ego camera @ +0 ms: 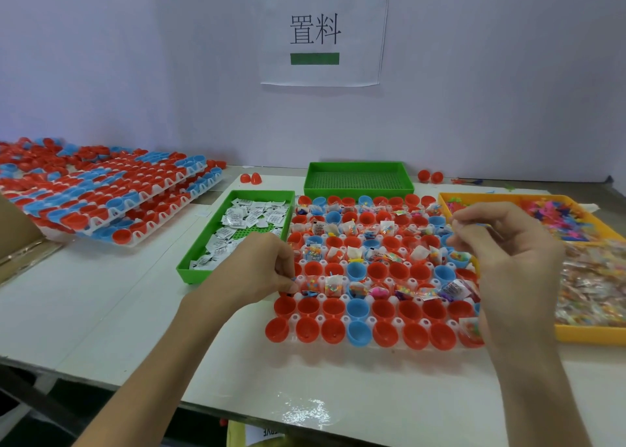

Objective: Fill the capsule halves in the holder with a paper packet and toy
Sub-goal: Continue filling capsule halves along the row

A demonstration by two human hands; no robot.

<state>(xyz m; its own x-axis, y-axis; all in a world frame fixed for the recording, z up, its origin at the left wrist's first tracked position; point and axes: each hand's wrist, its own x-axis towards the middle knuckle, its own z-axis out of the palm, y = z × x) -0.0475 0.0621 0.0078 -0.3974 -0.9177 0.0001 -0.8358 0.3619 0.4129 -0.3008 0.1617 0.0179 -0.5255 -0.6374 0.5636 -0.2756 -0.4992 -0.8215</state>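
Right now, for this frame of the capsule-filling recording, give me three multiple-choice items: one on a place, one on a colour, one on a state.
1. Where does the tray of paper packets lie relative to the capsule holder?
A) on its left
B) behind it
C) on its right

2. Which colour is the tray of loose toys?
A) green
B) white
C) yellow

3. The nearest row of capsule halves is
A) capped with lids
B) mostly unfilled
C) heaped with packets

Answers:
1 A: the packets' tray sits along the holder's left edge, by the left hand.
2 C: its rim shows yellow beyond the right hand.
3 B: the cups show bare insides; only the one at the right end holds something.
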